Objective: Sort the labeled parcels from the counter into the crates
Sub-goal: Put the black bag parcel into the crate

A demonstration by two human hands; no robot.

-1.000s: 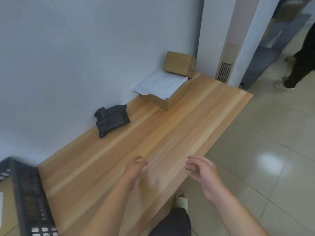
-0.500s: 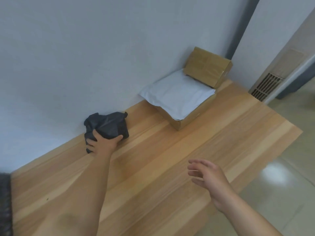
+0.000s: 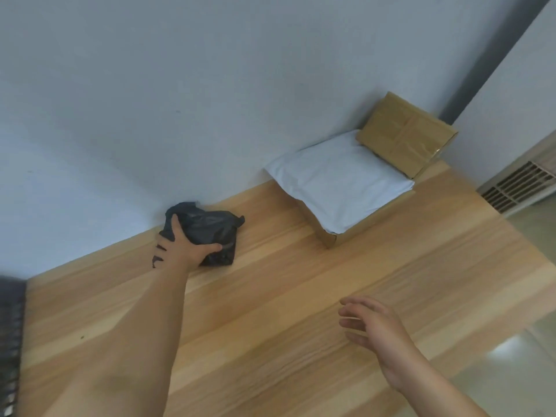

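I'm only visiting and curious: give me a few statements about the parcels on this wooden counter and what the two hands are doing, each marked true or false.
1. The left hand grips the black parcel. True.
2. The right hand holds the white mailer. False: it holds nothing and hovers open over the counter.
3. The white mailer lies on top of a cardboard box. True.
4. The black parcel sits at the counter's front edge. False: it is at the back, against the wall.
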